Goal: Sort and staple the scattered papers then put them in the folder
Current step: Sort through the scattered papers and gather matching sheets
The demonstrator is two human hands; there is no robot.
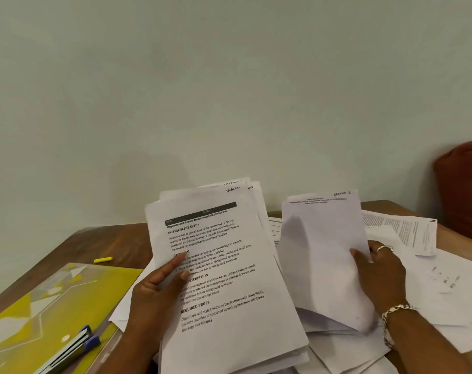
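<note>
Papers: a stack of printed sheets [224, 271] is held up over the wooden table [105, 244], tilted back, with typed headings on the top page; more loose sheets [429, 268] are scattered flat on the table beneath and to the right.
Left hand: the left hand [154, 295] is clasped on the stack's left edge, thumb laid across the front page, the other fingers hidden behind it.
Single sheet: a mostly blank sheet [326, 255] with handwriting at its top corner is held upright just beside the stack.
Right hand: the right hand [378, 271] grips that sheet's right edge, thumb in front; a ring and a bracelet are worn.
Folder: a yellow folder [40, 314] lies flat at the table's left.
Stapler: a blue stapler [73, 349] rests on the folder's near end.
Yellow piece: a small yellow object [103, 260] lies on the table beyond the folder.
</note>
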